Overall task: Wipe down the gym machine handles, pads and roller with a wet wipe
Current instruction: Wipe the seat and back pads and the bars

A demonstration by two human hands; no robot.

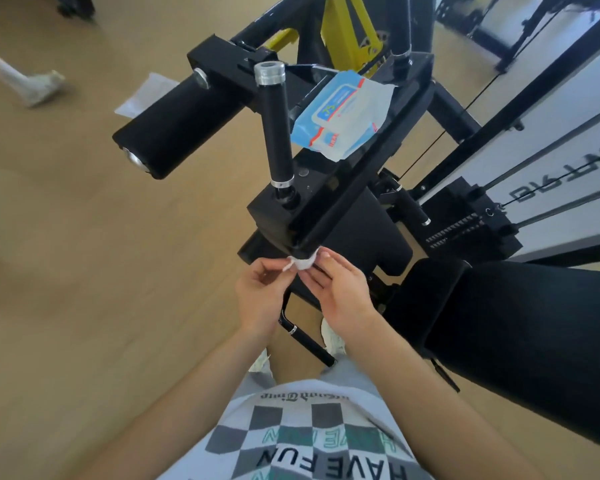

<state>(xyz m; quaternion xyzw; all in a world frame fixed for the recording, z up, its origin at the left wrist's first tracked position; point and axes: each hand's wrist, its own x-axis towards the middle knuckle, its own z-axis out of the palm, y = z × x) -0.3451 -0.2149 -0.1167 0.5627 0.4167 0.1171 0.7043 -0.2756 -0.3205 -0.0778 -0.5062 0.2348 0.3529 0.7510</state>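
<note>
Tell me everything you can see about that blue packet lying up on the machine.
The wet wipe pack is a soft, crinkly plastic pouch, light blue with white areas, red trim along the lower edge and a rounded flap label on its face. It lies flat but tilted on the black machine frame, just behind the upright black handle, with one corner overhanging. Neither hand touches it. Its print is too blurred to read.

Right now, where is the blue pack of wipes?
The wipes pack lies on top of the black machine frame, upper middle of the head view, just right of the upright handle.
</note>
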